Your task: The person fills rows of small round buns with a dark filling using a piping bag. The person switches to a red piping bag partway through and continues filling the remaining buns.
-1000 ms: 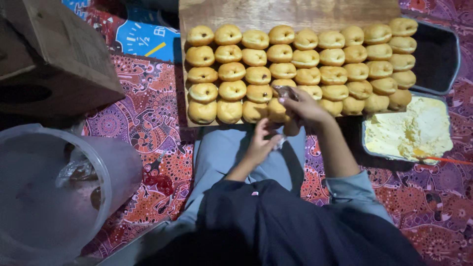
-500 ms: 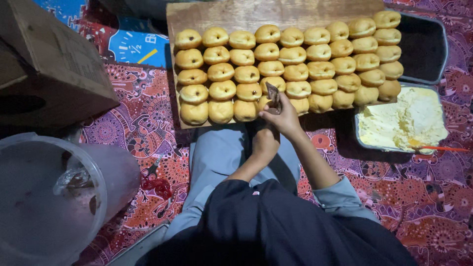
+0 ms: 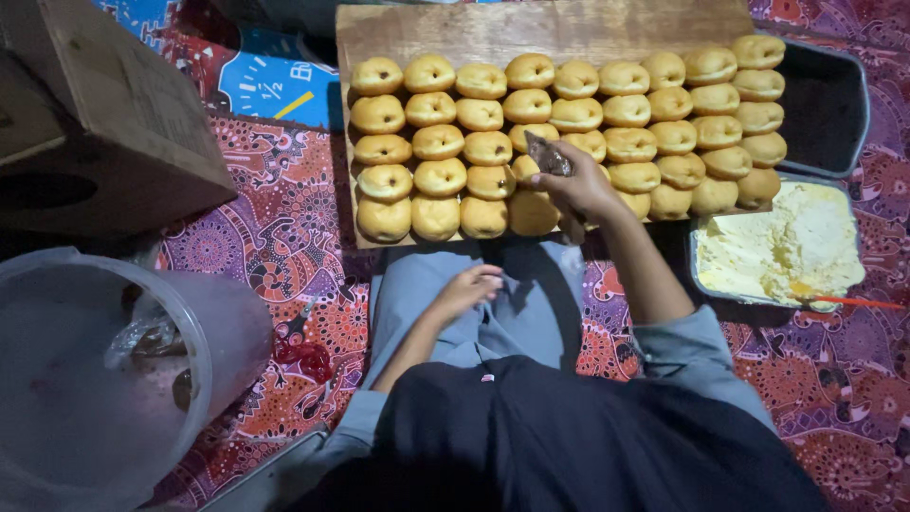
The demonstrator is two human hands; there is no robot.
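Several rows of golden round buns lie on a wooden board in front of me. My right hand is over the near rows, shut on a small dark piping bag whose tip points at a bun in the middle. My left hand rests on my lap on grey cloth, fingers loosely curled, holding nothing. Each bun on the left side has a dark filling hole on top.
A dark tray of pale cream with a red-handled tool sits at the right. Behind it is an empty dark tray. A translucent bucket stands at the near left, a cardboard box beyond it. A patterned red mat covers the floor.
My right hand has lifted the piping bag from the near row to a bun further in. My left hand has dropped from beside the right hand onto my lap.
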